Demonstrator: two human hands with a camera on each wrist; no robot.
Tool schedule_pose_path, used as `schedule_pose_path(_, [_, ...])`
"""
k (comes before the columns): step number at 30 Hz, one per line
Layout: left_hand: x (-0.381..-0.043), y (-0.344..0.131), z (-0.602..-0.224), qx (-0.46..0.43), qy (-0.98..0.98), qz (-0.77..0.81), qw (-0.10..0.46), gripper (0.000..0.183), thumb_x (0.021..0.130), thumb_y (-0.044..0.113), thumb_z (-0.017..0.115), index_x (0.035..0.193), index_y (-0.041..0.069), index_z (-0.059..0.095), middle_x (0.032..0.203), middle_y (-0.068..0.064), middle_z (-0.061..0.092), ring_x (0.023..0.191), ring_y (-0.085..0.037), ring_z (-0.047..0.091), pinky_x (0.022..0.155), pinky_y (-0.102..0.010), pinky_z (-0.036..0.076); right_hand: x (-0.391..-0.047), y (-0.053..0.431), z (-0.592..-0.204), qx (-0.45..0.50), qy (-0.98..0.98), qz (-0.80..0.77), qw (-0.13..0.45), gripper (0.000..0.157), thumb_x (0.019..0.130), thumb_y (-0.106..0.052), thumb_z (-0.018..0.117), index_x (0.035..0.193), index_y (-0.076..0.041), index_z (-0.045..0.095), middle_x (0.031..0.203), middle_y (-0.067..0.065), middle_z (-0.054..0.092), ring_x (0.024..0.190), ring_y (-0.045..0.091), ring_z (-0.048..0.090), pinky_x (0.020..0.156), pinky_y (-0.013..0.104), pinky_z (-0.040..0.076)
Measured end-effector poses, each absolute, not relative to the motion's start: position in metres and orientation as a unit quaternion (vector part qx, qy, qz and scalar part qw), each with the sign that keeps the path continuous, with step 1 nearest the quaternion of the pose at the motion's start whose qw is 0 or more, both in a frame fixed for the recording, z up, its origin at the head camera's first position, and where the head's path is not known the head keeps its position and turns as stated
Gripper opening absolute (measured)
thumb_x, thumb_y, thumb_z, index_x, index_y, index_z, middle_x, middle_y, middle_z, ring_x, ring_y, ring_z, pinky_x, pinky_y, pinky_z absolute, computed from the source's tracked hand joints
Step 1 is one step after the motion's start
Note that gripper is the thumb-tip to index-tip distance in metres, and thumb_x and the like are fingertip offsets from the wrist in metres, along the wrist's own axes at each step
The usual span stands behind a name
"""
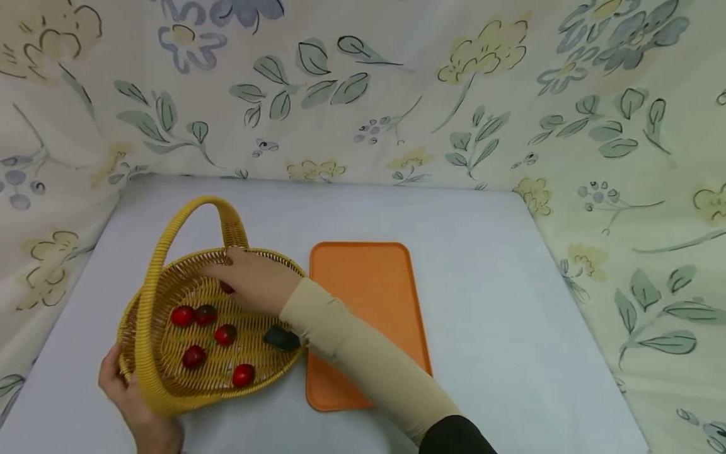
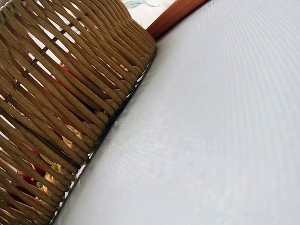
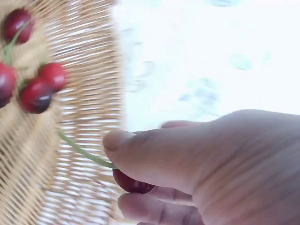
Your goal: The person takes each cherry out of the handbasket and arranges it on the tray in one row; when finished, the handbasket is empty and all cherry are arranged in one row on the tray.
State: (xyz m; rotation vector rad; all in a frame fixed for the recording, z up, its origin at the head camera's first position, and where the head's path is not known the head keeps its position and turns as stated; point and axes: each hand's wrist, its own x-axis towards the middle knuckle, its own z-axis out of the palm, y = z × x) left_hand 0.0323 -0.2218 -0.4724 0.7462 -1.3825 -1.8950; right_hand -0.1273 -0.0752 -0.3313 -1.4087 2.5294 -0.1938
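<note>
A yellow wicker basket [image 1: 210,391] with a tall arched handle stands on the left of the table. Several red cherries [image 1: 244,376] lie on its woven floor. My left hand [image 1: 138,403] grips the basket's near left rim; the left wrist view shows the wicker wall [image 2: 70,84] close up, but not the hand. Over the far side of the basket reaches my right hand [image 1: 252,277]. Its thumb and fingers pinch a dark red cherry [image 3: 131,182], whose green stem sticks out past the thumb tip. The fingers partly cover that cherry.
An orange rectangular tray [image 1: 363,271] lies right of the basket, partly under my right forearm. Beside the right wrist a small dark block [image 1: 282,338] shows over the basket. Flowered cloth [image 1: 397,94] hangs behind the white table [image 1: 482,284].
</note>
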Motion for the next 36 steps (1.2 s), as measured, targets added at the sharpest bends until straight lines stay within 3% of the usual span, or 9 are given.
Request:
schedule_pose_path(6, [0.026, -0.221, -0.476, 0.17, -0.449, -0.776, 0.409, 0.04, 0.098, 0.001, 0.044, 0.136, 0.007, 0.032, 0.14, -0.017, 0.034, 0.121, -0.025, 0.045, 0.089, -0.022, 0.048, -0.12, 0.001, -0.317, -0.433, 0.874, -0.216, 0.044, 0.024, 0.094, -0.013, 0.058, 0.116, -0.005, 0.052, 0.104, 0.007, 0.049, 0.084, 0.011, 0.05, 0.07, 0.017, 0.043])
schedule_pose_path(11, [0.026, -0.224, -0.472, 0.166, -0.436, -0.775, 0.426, 0.036, 0.099, 0.001, 0.044, 0.133, 0.005, 0.034, 0.141, -0.017, 0.034, 0.123, -0.026, 0.044, 0.092, -0.022, 0.047, -0.102, 0.052, -0.334, -0.348, 0.89, -0.294, -0.02, 0.027, 0.094, -0.014, 0.061, 0.117, -0.004, 0.051, 0.097, 0.005, 0.055, 0.077, 0.012, 0.055, 0.067, 0.021, 0.047])
schedule_pose_path(15, [0.029, -0.225, -0.469, 0.189, -0.45, -0.763, 0.423, 0.034, 0.1, 0.005, 0.043, 0.133, 0.006, 0.034, 0.142, -0.016, 0.034, 0.127, -0.027, 0.042, 0.094, -0.023, 0.046, -0.086, 0.077, -0.355, -0.315, 0.891, -0.324, -0.046, 0.027, 0.093, -0.014, 0.063, 0.118, -0.007, 0.058, 0.108, 0.008, 0.052, 0.087, 0.013, 0.058, 0.074, 0.023, 0.051])
schedule_pose_path(20, [0.031, -0.223, -0.47, 0.177, -0.473, -0.75, 0.427, 0.035, 0.101, 0.006, 0.043, 0.134, 0.005, 0.034, 0.142, -0.017, 0.035, 0.127, -0.028, 0.041, 0.099, -0.025, 0.041, -0.068, 0.096, -0.374, -0.302, 0.89, -0.339, -0.051, 0.041, 0.094, 0.001, 0.054, 0.134, 0.001, 0.048, 0.129, 0.016, 0.047, 0.104, 0.021, 0.057, 0.079, 0.028, 0.052])
schedule_pose_path(24, [0.031, -0.224, -0.473, 0.157, -0.495, -0.74, 0.427, 0.036, 0.101, 0.005, 0.043, 0.135, 0.004, 0.032, 0.141, -0.018, 0.034, 0.128, -0.03, 0.039, 0.101, -0.027, 0.039, -0.058, 0.101, -0.393, -0.313, 0.892, -0.323, -0.051, 0.045, 0.094, 0.008, 0.05, 0.138, 0.003, 0.045, 0.128, 0.019, 0.052, 0.111, 0.025, 0.058, 0.088, 0.032, 0.052])
schedule_pose_path(30, [0.031, -0.224, -0.478, 0.166, -0.51, -0.732, 0.42, 0.036, 0.101, 0.007, 0.042, 0.136, 0.004, 0.032, 0.14, -0.018, 0.035, 0.126, -0.029, 0.04, 0.099, -0.026, 0.039, -0.043, 0.095, -0.422, -0.321, 0.907, -0.273, -0.015, 0.039, 0.092, -0.013, 0.064, 0.128, -0.003, 0.054, 0.116, 0.008, 0.059, 0.102, 0.015, 0.06, 0.085, 0.025, 0.053])
schedule_pose_path(36, [0.027, -0.219, -0.481, 0.138, -0.484, -0.757, 0.417, 0.037, 0.1, 0.004, 0.041, 0.136, 0.003, 0.031, 0.14, -0.02, 0.035, 0.123, -0.029, 0.042, 0.096, -0.025, 0.042, -0.026, 0.088, -0.438, -0.324, 0.918, -0.229, 0.019, 0.032, 0.09, -0.027, 0.068, 0.117, -0.013, 0.059, 0.113, -0.001, 0.058, 0.097, 0.009, 0.06, 0.083, 0.021, 0.052])
